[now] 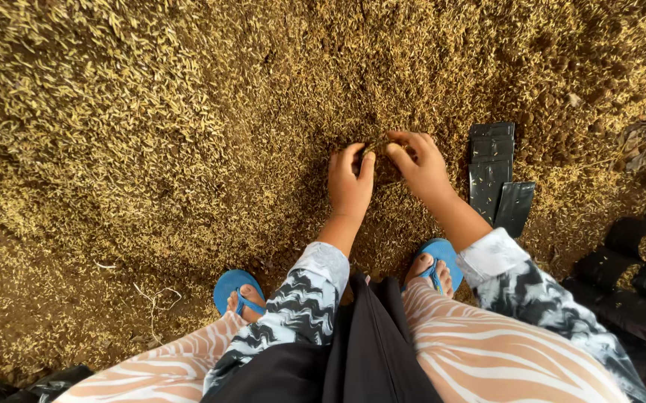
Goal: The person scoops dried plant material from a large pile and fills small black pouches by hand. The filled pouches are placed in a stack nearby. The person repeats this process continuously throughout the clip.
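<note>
Head view: left hand (pixel 350 181) and right hand (pixel 418 164) scoop husk pile (pixel 188 112).

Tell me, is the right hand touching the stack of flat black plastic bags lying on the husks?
Apart. The head view shows a strip of yellow-brown husk heap between the right hand and the stack of flat black plastic bags lying beside it.

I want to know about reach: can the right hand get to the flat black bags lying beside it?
Probably yes. The right hand is in the husks, and the flat black bags lie just beside it, with nothing between them.
</note>
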